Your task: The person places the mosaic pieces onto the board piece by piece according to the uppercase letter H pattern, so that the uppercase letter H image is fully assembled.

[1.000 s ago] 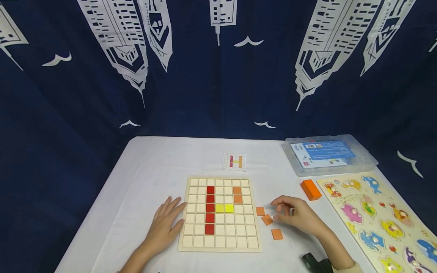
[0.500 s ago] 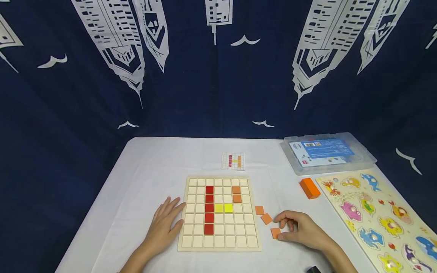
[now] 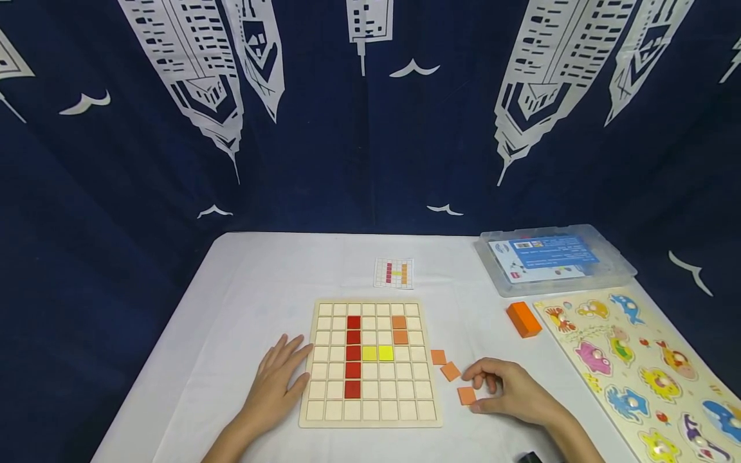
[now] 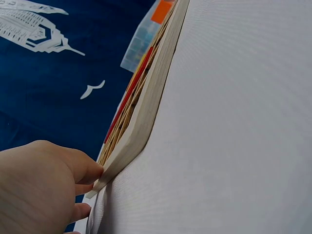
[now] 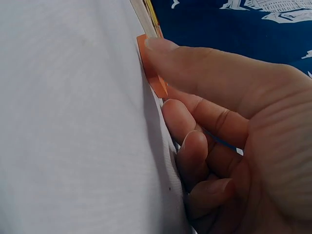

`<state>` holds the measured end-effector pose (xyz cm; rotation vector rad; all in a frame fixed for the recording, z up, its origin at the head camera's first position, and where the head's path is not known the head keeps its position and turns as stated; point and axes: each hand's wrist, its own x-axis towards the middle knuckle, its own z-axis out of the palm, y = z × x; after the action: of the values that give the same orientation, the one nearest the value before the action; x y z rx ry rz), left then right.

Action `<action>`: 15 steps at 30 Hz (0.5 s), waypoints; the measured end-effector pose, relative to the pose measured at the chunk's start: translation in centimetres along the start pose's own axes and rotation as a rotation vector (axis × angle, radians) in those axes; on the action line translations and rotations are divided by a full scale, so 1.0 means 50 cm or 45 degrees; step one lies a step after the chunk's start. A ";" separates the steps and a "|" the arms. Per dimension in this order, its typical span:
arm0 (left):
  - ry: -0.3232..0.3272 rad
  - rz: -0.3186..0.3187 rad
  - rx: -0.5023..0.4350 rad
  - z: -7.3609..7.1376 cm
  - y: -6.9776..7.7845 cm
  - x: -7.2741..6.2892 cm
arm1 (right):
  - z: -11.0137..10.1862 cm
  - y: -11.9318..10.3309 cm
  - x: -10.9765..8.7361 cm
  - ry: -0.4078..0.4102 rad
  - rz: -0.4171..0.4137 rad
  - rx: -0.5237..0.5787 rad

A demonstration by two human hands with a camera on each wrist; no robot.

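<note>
A wooden grid board lies flat, with a column of red tiles, two yellow tiles and two orange tiles in its cells. My left hand rests on the table with fingers spread, touching the board's left edge; the left wrist view shows the thumb against the wooden rim. Right of the board, my right hand has its thumb and curled fingers at a loose orange tile, also seen under the thumb in the right wrist view. Two more loose orange tiles lie nearby.
Behind the board lies a small pattern card. At right are an orange block, a clear plastic case and an animal knob puzzle. A dark patterned cloth hangs behind the white table.
My right hand has come down and nearer, from beside the upper loose tiles to the lowest orange tile, and has stayed there. The left hand keeps its place; the view has shifted slightly.
</note>
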<state>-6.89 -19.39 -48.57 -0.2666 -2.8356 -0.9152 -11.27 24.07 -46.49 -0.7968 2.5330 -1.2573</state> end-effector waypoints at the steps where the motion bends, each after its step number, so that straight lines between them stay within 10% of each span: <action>1: -0.001 -0.002 -0.002 0.000 0.000 0.000 | 0.000 0.000 0.000 -0.003 0.005 -0.002; 15: -0.005 0.001 -0.005 0.000 0.001 0.000 | 0.004 0.010 0.003 0.018 -0.089 -0.031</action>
<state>-6.91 -19.36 -48.54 -0.2710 -2.8374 -0.9214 -11.49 24.11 -47.01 -0.8923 2.5570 -1.2592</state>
